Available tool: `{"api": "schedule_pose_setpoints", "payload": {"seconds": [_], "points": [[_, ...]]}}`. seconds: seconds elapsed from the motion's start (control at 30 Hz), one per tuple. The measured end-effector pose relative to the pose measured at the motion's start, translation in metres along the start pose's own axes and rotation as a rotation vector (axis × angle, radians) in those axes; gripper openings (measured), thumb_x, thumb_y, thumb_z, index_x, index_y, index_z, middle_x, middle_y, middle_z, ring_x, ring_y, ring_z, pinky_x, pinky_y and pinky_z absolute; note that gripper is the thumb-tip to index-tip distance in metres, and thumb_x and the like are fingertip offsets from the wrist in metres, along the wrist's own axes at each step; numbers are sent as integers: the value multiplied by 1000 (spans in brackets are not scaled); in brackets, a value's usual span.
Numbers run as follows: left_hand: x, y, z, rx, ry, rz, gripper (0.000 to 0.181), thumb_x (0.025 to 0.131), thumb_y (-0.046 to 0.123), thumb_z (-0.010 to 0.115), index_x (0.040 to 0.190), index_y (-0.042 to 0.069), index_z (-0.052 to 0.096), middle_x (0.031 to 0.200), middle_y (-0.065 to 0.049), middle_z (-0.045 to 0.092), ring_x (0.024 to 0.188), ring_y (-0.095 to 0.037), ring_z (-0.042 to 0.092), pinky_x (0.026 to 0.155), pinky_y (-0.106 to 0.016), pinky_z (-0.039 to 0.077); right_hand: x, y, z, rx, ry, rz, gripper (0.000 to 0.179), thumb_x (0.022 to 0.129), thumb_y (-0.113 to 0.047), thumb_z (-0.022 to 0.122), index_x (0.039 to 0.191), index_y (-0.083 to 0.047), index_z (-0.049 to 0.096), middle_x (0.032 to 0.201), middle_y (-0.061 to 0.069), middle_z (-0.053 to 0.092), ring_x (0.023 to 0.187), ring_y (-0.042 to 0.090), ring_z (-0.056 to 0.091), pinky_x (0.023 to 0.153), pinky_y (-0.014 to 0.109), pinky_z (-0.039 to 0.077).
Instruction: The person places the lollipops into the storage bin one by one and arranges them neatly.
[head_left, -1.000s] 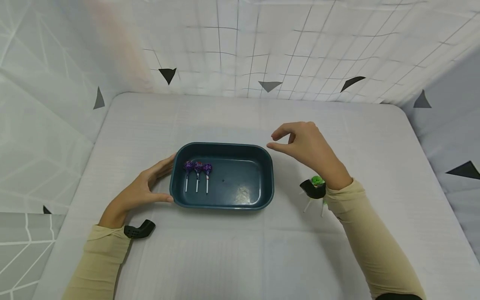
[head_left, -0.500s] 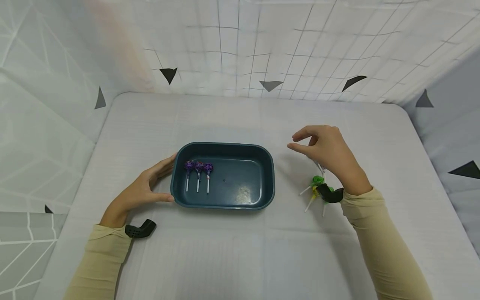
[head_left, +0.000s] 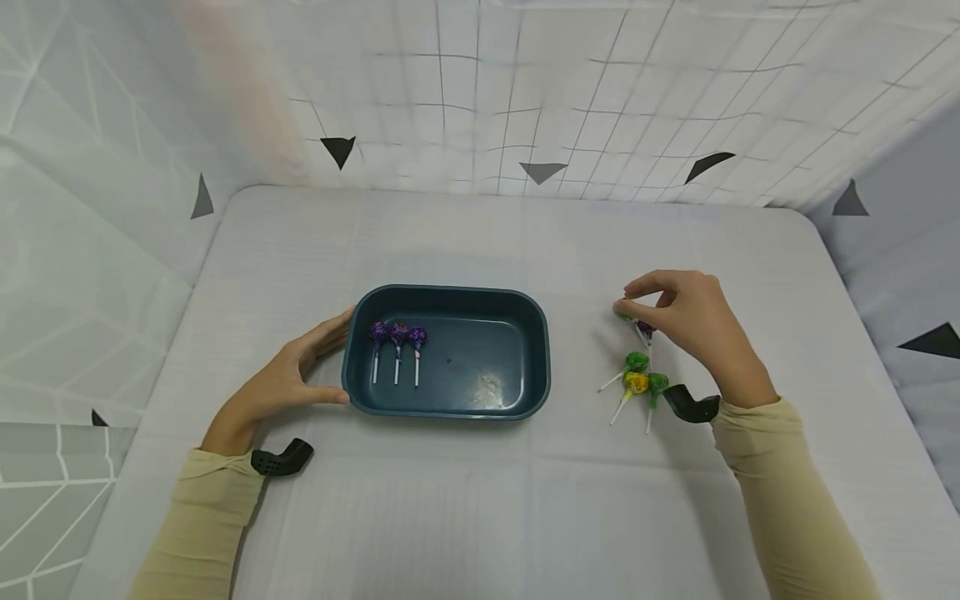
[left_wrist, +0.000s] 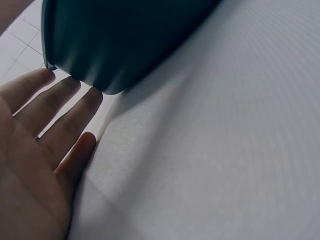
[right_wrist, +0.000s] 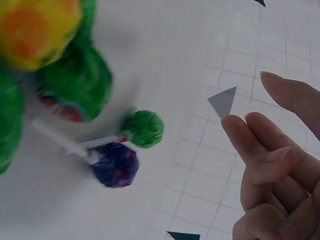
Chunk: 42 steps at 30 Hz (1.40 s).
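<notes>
My left hand [head_left: 285, 379] rests with spread, straight fingers against the left side of a dark teal plastic tray [head_left: 487, 346]. In the left wrist view its fingertips [left_wrist: 92, 100] touch the tray's outer wall. Three purple-wrapped lollipops [head_left: 398, 335] lie in a row inside the tray, sticks toward me. My right hand [head_left: 690, 321] hovers over the lollipops to the right, thumb and fingers apart, holding nothing. Below it lie a purple lollipop [right_wrist: 117, 165] and a green lollipop [right_wrist: 145, 128], partly hidden in the head view.
Nearer me on the white table [head_left: 465, 500] lie a yellow lollipop [head_left: 637, 382] and two green ones, one a green lollipop [head_left: 657, 382] close to the right wrist's black camera mount [head_left: 692, 406]. A white sheet wall [head_left: 487, 92] rises behind the table.
My right hand has moved right and toward me, from beside the tray to above the loose lollipops, uncovering more of them. The left hand and tray have stayed put.
</notes>
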<state>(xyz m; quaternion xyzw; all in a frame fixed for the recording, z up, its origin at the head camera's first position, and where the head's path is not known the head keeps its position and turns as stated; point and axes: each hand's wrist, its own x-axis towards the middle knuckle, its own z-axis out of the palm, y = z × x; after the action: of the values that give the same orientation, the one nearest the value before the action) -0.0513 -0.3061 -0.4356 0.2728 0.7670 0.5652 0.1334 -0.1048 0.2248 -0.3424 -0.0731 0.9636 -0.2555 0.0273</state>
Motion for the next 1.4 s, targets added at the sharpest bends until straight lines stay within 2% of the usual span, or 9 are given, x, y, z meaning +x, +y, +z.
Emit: {"api": "schedule_pose_setpoints", "payload": {"seconds": [0.2, 0.4, 0.77, 1.07, 1.4], "points": [[1, 0, 0, 2, 2, 1, 117, 72, -9, 89, 166, 14, 22, 172, -13, 23, 153, 0, 33, 122, -12, 31, -7, 16, 0, -13, -18, 37, 32, 90, -39, 81, 110, -15, 80, 99, 7, 78, 73, 18, 55, 57, 28, 41], [0, 0, 0, 1, 4, 0, 117, 72, -9, 89, 166, 14, 22, 172, -13, 24, 152, 0, 34, 122, -12, 31, -11, 31, 3, -40, -29, 37, 33, 93, -37, 78, 113, -11, 79, 102, 12, 78, 77, 22, 57, 58, 29, 42], [-1, -3, 1, -6, 9, -1, 117, 72, -10, 88, 166, 14, 22, 172, -13, 24, 152, 0, 35, 122, -12, 31, -14, 48, 11, -58, -55, 61, 36, 92, -31, 79, 119, -6, 76, 104, 18, 75, 79, 26, 59, 58, 30, 43], [0, 0, 0, -6, 6, 4, 117, 72, -10, 88, 166, 14, 22, 172, -13, 24, 152, -1, 35, 122, -13, 31, -12, 58, 15, -55, -85, 68, 34, 94, -30, 78, 119, -7, 77, 117, 20, 75, 87, 29, 64, 62, 29, 46], [0, 0, 0, -7, 7, 0, 117, 72, -10, 88, 166, 14, 23, 172, -12, 24, 152, -1, 35, 122, -13, 31, -13, 60, 16, -47, -99, 93, 31, 94, -30, 77, 117, -8, 77, 107, 17, 76, 84, 27, 63, 61, 30, 44]]}}
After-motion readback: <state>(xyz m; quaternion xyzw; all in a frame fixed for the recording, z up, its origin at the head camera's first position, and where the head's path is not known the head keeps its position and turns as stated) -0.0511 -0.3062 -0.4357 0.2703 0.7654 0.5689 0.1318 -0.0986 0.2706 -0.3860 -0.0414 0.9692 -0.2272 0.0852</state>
